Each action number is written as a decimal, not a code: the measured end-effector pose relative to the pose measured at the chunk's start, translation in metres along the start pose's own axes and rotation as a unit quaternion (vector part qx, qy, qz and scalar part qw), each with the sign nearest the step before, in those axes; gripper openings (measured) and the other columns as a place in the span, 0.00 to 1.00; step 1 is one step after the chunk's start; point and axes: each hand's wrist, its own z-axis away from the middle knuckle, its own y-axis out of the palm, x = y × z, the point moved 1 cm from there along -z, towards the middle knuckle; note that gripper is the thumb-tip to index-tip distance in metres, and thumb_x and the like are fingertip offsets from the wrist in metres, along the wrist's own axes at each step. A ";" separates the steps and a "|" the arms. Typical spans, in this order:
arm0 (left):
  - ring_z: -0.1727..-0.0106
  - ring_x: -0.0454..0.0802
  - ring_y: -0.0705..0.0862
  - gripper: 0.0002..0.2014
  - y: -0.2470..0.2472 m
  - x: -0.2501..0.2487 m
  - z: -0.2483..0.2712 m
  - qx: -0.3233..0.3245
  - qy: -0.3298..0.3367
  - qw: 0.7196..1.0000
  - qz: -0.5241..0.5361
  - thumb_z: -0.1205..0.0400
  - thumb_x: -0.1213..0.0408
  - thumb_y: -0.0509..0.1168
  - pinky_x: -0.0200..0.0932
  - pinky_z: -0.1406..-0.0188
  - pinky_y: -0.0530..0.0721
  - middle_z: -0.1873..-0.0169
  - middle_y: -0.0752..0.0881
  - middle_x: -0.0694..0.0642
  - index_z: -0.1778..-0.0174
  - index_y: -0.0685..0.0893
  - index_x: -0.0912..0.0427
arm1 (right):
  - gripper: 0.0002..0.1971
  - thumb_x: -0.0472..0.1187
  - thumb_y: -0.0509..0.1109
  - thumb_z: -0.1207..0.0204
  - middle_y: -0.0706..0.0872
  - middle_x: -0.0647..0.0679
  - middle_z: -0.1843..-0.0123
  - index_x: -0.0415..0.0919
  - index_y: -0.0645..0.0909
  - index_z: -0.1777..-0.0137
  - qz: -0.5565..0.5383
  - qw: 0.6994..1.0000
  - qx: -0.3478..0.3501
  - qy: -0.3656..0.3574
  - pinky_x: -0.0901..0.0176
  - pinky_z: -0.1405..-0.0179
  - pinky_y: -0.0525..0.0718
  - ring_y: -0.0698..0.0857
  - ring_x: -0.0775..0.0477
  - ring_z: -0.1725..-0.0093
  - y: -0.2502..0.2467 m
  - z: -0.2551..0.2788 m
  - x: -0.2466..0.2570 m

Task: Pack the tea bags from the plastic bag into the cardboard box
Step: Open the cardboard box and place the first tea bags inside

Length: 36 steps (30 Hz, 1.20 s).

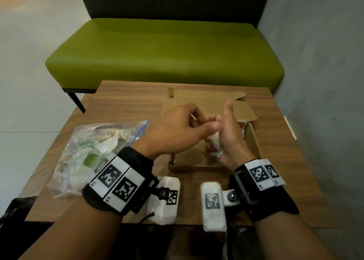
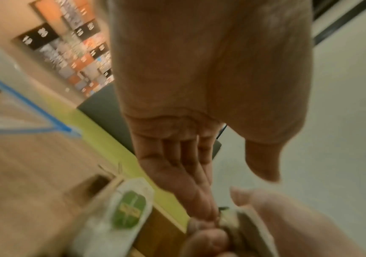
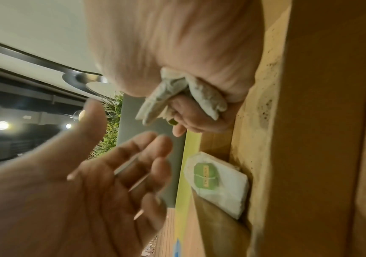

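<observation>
Over the open cardboard box (image 1: 255, 141) my right hand (image 1: 228, 133) grips a bunch of crumpled white tea bags (image 1: 215, 140), thumb pointing up. The right wrist view shows its fingers curled round these tea bags (image 3: 177, 93). My left hand (image 1: 177, 129) reaches across with straight fingers (image 2: 208, 208), whose tips touch the held tea bags (image 2: 232, 220); it holds nothing. Inside the box a tea bag with a green label (image 3: 217, 180) lies against the wall. The clear plastic bag (image 1: 88, 151) lies on the table to the left and holds several more tea bags.
The box stands on a small wooden table (image 1: 128, 102), its lid (image 1: 206, 100) folded back. Behind the table is a green bench (image 1: 163, 53). A grey wall (image 1: 325, 62) runs close along the right side. The bag's blue zip edge (image 2: 34, 111) lies near my left wrist.
</observation>
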 end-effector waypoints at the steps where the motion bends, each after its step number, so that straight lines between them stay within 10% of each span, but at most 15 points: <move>1: 0.61 0.47 0.91 0.18 0.004 -0.002 0.001 0.031 -0.009 0.999 0.033 0.23 0.44 0.73 0.43 0.62 0.87 0.61 0.92 0.51 0.49 0.82 0.54 | 0.36 0.71 0.41 0.15 0.84 0.43 0.70 0.40 0.77 0.54 -0.008 1.000 0.005 -0.002 0.66 0.86 0.75 0.83 0.52 0.82 0.002 0.001 0.001; 9: 0.70 0.44 0.85 0.12 0.009 0.005 0.000 0.016 -0.029 0.987 0.155 0.23 0.72 0.74 0.42 0.70 0.83 0.67 0.88 0.51 0.49 0.81 0.58 | 0.29 0.66 0.49 0.12 0.81 0.46 0.74 0.40 0.75 0.54 -0.054 0.996 0.064 -0.016 0.66 0.87 0.74 0.80 0.52 0.82 0.006 0.003 0.002; 13: 0.67 0.47 0.85 0.11 -0.003 0.009 0.002 0.005 -0.010 0.988 0.154 0.21 0.75 0.71 0.40 0.72 0.82 0.65 0.85 0.50 0.46 0.82 0.59 | 0.26 0.59 0.58 0.11 0.90 0.42 0.50 0.37 0.81 0.32 -0.042 0.998 0.041 0.000 0.64 0.83 0.79 0.88 0.51 0.73 0.006 -0.005 -0.008; 15: 0.64 0.50 0.84 0.13 -0.012 0.012 0.002 -0.019 0.010 0.987 0.158 0.22 0.77 0.71 0.41 0.72 0.81 0.65 0.84 0.48 0.46 0.83 0.57 | 0.19 0.57 0.62 0.12 0.81 0.48 0.60 0.40 0.80 0.43 -0.024 1.000 -0.009 -0.015 0.67 0.89 0.67 0.75 0.57 0.80 -0.001 -0.008 -0.007; 21: 0.62 0.49 0.84 0.15 -0.028 0.017 0.006 -0.083 0.035 0.977 0.194 0.20 0.74 0.70 0.38 0.68 0.84 0.59 0.85 0.50 0.45 0.83 0.49 | 0.07 0.31 0.65 0.18 0.75 0.50 0.65 0.44 0.80 0.50 0.011 0.994 -0.010 -0.110 0.67 0.87 0.59 0.63 0.56 0.78 -0.015 0.000 0.005; 25: 0.64 0.47 0.86 0.15 -0.022 0.019 0.007 -0.078 0.046 0.978 0.189 0.20 0.76 0.70 0.45 0.64 0.89 0.57 0.84 0.53 0.45 0.83 0.51 | 0.11 0.38 0.71 0.17 0.86 0.54 0.57 0.47 0.85 0.36 0.059 0.977 0.105 -0.174 0.68 0.86 0.61 0.67 0.60 0.79 -0.008 0.012 0.009; 28: 0.64 0.47 0.87 0.15 -0.019 0.023 0.006 -0.083 0.045 0.979 0.182 0.21 0.77 0.70 0.46 0.65 0.90 0.58 0.83 0.53 0.46 0.83 0.52 | 0.06 0.37 0.73 0.18 0.88 0.53 0.60 0.46 0.88 0.44 0.146 0.956 0.073 -0.244 0.75 0.78 0.74 0.80 0.64 0.75 0.001 0.012 0.004; 36: 0.67 0.38 0.82 0.05 -0.019 0.028 0.004 -0.150 0.076 0.972 0.165 0.17 0.58 0.70 0.38 0.64 0.80 0.59 0.91 0.49 0.55 0.91 0.51 | 0.03 0.42 0.75 0.18 0.90 0.45 0.55 0.48 0.90 0.52 0.194 0.934 0.063 -0.295 0.53 0.49 0.84 0.85 0.51 0.55 0.004 0.008 -0.002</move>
